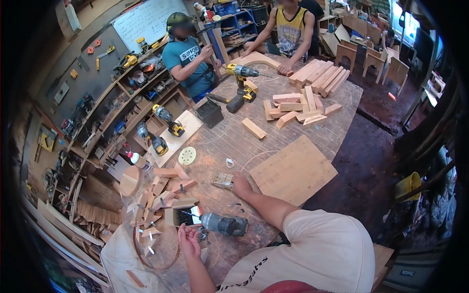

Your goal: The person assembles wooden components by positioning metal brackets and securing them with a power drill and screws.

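Note:
My right hand is closed on the edge of a small flat see-through packet on the worktable; its contents are too small to make out. My left hand is turned palm up near the table's front, fingers loosely curled and slightly apart, with nothing visible in it. Just beyond it lies a grey power drill, its bit pointing left. By the bit is a small dark open box. A pile of cut wood blocks spreads to the left, with small metal pieces among them.
A flat wooden board lies to my right. Farther off are stacked wood strips, loose blocks, a yellow drill and a black container. Two more drills, a glue bottle and a sanding disc sit left. Two people stand across.

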Demonstrator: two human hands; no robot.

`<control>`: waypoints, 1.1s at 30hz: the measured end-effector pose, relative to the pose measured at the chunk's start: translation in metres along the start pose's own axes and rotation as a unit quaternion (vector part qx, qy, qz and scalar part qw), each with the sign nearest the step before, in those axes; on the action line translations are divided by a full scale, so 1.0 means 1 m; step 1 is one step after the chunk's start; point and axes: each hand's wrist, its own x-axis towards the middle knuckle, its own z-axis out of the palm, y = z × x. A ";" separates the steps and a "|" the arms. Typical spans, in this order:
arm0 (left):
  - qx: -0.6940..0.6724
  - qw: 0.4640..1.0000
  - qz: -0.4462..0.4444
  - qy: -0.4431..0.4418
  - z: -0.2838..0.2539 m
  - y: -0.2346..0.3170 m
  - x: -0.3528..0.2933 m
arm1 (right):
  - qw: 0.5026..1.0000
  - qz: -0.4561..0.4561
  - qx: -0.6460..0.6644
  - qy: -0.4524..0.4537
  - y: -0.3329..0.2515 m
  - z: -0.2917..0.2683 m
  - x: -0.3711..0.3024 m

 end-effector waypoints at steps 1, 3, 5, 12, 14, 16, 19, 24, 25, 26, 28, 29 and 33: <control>-0.010 1.000 0.002 -0.007 0.000 0.000 0.000 | 1.000 -0.001 0.001 0.001 -0.001 0.000 0.001; -0.006 1.000 0.006 -0.005 -0.001 -0.001 0.000 | 1.000 0.003 -0.004 -0.002 -0.002 -0.001 0.003; -0.003 1.000 0.009 -0.004 0.000 -0.001 0.000 | 1.000 -0.004 -0.010 0.011 0.003 0.002 0.000; 0.004 1.000 0.003 0.016 -0.013 0.001 -0.007 | 1.000 -0.006 -0.018 0.012 0.000 -0.006 -0.010; 0.004 1.000 -0.001 0.014 -0.015 0.004 -0.011 | 1.000 -0.012 -0.014 -0.002 0.002 -0.011 -0.014; 0.003 1.000 0.006 0.026 -0.018 0.008 -0.015 | 1.000 -0.021 -0.012 -0.015 -0.001 -0.017 -0.018; -0.002 1.000 0.012 0.002 -0.044 0.012 -0.015 | 0.999 -0.045 0.000 0.017 -0.014 -0.029 -0.029; 0.005 1.000 0.001 0.013 -0.073 0.034 -0.033 | 0.998 0.021 0.027 0.060 -0.021 -0.052 -0.051; 0.015 1.000 -0.003 0.012 -0.077 0.040 -0.039 | 0.993 0.051 0.086 0.070 -0.015 -0.056 -0.057; 0.020 1.000 -0.013 0.001 -0.083 0.045 -0.045 | 0.983 0.083 0.145 0.074 -0.009 -0.058 -0.064; 0.042 0.999 -0.033 -0.011 -0.096 0.054 -0.058 | 0.965 0.053 0.228 0.120 -0.044 -0.089 -0.088; 0.045 0.998 -0.040 -0.030 -0.098 0.056 -0.064 | 0.954 0.054 0.267 0.124 -0.046 -0.101 -0.097; 0.069 0.985 -0.068 -0.140 -0.117 0.052 -0.078 | 0.913 0.047 0.381 0.140 -0.139 -0.153 -0.145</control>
